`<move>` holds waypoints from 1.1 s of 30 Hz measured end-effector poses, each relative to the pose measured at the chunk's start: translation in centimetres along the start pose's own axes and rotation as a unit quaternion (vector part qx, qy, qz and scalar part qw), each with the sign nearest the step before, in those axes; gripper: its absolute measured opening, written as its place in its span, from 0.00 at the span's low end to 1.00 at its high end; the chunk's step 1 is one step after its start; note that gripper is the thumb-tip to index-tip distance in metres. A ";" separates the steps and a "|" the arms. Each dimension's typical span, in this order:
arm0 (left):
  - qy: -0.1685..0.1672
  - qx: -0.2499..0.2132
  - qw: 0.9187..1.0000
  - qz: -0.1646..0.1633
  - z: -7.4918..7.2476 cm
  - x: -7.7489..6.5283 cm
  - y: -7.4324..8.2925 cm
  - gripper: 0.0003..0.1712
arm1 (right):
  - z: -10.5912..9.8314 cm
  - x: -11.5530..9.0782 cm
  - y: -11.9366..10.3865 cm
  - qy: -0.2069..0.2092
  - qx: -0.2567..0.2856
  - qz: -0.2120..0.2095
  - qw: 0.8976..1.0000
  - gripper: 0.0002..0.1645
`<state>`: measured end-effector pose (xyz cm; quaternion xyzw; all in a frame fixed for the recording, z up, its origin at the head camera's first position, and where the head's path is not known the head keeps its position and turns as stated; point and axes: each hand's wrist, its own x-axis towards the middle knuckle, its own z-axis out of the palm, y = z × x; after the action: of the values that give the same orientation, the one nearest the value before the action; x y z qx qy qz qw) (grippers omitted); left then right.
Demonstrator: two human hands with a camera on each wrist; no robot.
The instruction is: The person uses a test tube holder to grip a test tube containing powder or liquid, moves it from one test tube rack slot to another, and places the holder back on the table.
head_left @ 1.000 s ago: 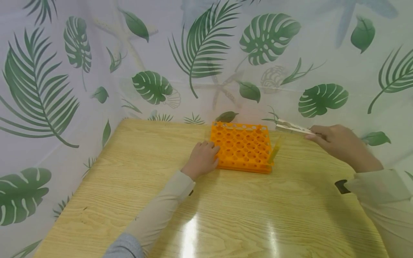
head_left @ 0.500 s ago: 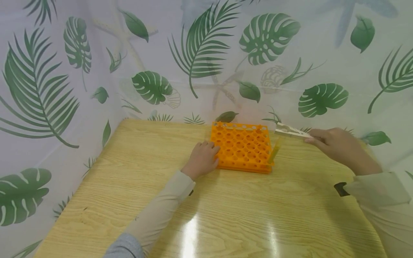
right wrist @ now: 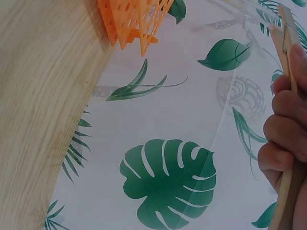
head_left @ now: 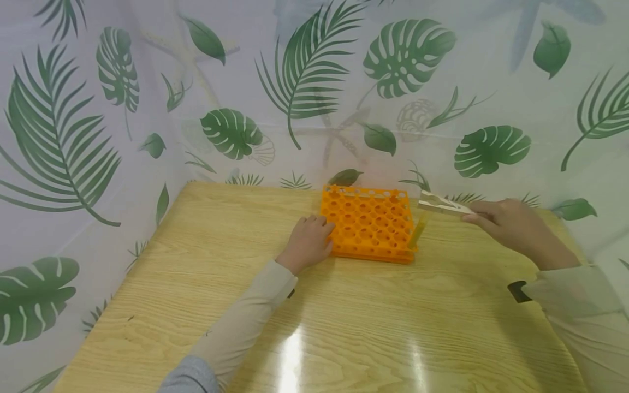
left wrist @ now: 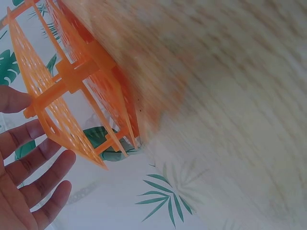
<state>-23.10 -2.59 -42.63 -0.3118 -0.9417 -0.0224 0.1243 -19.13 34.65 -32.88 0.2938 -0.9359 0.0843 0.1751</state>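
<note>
An orange test tube rack (head_left: 366, 221) with rows of round holes stands on the table. My left hand (head_left: 308, 243) grips its left end, with thumb and fingers at the corner post and top plate in the left wrist view. My right hand (head_left: 513, 226) holds a wooden test tube clamp (head_left: 442, 204) by its handle, raised to the right of the rack. At the clamp's tip, the right wrist view shows a clear, see-through tube (right wrist: 254, 10), hard to make out from the head. A tube with yellow liquid (head_left: 417, 232) stands tilted at the rack's right front corner.
The wooden table (head_left: 344, 322) has its back edge close behind the rack. Leaf-printed cloth (head_left: 221, 71) hangs along the back and left sides.
My right hand and the clamp have come down slightly, with the tip drifting a little left. The left hand, the rack and the yellow tube stay in place.
</note>
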 end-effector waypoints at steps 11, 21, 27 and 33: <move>-0.005 -0.004 1.000 -0.004 0.1 0.1 -0.1 0.11 | 0.4 -0.1 -0.1 0.001 0.006 -0.001 1.000 0.16; -0.005 0.004 1.000 -0.001 0.2 0.1 -0.1 0.12 | 1.3 -0.3 0.2 0.021 -0.002 -0.020 1.000 0.16; -0.009 0.006 1.000 -0.002 0.1 0.1 0.0 0.12 | 1.5 -0.5 0.2 0.025 0.000 -0.020 0.999 0.16; -0.007 0.001 1.000 -0.002 0.1 0.1 -0.1 0.11 | 1.9 -0.7 0.3 0.024 -0.001 -0.020 1.000 0.16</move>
<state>-23.22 -2.57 -42.67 -0.3104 -0.9431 -0.0198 0.1177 -19.33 34.74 -34.91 0.3104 -0.9254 0.0867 0.1995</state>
